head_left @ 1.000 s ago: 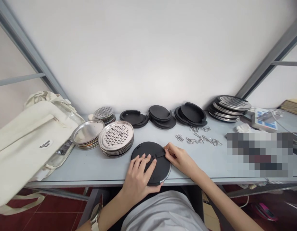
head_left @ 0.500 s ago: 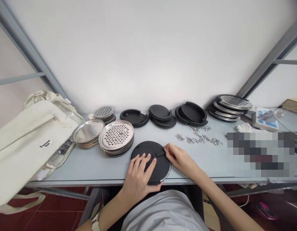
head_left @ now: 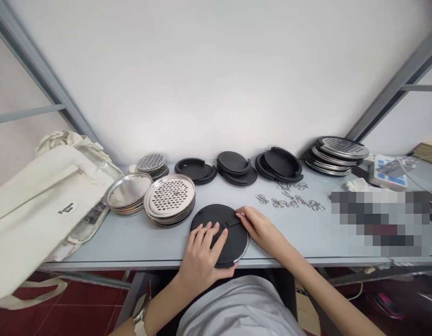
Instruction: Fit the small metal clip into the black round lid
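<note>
A round black grater holder (head_left: 219,212) lies on the desk before me, with a thin metal rim showing at its lower right. My left hand (head_left: 201,249) steadies it, fingers resting across the top and thumb at the near edge. At the holder's upper right, my right hand (head_left: 256,226) pinches with thumb and forefinger beside a narrow slot in the black face. Whatever sits between those fingertips is too small to make out. Several bent wire clips (head_left: 291,201) are scattered beyond my right hand.
A stack of metal grater discs (head_left: 170,196) and plain metal discs (head_left: 128,190) stand to the left. Black holders (head_left: 233,162) lie along the wall. Assembled graters (head_left: 336,156) are piled at right. A cream bag (head_left: 37,200) covers the desk's left end.
My right fingertips have shifted slightly left along the slot at the holder's edge. The left hand and the holder stay put.
</note>
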The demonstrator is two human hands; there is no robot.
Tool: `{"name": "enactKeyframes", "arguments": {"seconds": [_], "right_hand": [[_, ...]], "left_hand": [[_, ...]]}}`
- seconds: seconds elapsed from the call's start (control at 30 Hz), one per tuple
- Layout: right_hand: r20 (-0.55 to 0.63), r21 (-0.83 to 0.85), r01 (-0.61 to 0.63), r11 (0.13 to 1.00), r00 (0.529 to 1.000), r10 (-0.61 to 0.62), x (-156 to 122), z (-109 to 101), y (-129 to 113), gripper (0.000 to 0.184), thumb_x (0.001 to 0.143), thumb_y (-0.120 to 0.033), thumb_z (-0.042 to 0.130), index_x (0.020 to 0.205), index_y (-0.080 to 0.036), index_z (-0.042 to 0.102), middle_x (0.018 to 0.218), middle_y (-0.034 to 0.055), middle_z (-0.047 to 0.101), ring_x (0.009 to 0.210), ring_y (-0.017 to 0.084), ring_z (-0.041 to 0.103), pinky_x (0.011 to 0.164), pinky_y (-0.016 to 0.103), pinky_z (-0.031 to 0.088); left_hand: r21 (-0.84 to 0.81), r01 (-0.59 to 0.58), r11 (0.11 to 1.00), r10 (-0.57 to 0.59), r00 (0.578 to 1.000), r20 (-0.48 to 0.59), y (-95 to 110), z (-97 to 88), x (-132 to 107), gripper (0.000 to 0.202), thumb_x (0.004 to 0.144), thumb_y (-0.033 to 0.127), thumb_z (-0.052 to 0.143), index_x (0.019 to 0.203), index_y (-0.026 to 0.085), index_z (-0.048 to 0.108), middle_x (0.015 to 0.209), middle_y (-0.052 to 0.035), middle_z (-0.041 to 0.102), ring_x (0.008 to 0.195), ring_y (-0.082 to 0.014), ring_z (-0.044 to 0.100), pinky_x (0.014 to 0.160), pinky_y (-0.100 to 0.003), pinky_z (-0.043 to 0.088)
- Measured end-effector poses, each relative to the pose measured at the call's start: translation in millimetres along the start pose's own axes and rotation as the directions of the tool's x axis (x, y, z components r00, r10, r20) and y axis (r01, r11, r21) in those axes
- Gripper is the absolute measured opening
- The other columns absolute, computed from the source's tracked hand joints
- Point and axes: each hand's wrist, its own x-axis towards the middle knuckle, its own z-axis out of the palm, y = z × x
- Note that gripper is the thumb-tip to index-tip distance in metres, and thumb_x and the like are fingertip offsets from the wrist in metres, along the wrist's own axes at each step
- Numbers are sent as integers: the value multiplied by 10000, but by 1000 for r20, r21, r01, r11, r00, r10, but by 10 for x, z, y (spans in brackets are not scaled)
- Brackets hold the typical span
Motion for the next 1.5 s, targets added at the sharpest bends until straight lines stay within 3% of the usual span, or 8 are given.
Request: {"name": "enactKeyframes", "arguments": {"seconds": [1.07, 1.3, 1.5], "right_hand": [[27, -69, -6, 998, 1000, 8, -16, -5, -31, 178, 1013, -252, 318, 884, -237, 440, 830, 45, 598, 718, 194, 590, 667, 317, 466], [6, 17, -60, 998, 998, 60, -25, -16, -29, 177, 1017, -294, 315, 914, -239, 448, 849, 32, 604, 730, 180, 599, 676, 298, 466], [-96, 132, -137, 982, 984, 150, -23, -59, 7, 166, 992, -370, 387, 1027, -230, 466, 685, -23, 554, 586, 148, 540, 581, 255, 456]], "left_hand": [[40, -14, 999, 14, 1000, -4, 1, -5, 7, 557, 767, 476, 659, 1225, 163, 614, 1170, -132, 632, 1107, -286, 569, 997, -448, 414], [11, 1, 1000, -1, 1000, 2, -2, 0, -1, 567, 773, 467, 658, 1243, 155, 602, 1190, -133, 623, 1138, -297, 550, 1016, -453, 389], [6, -2, 1000, 2, 1000, 2, -2, -4, 2, 567, 770, 458, 660, 1245, 154, 600, 1188, -139, 623, 1130, -295, 554, 1010, -457, 395]]}}
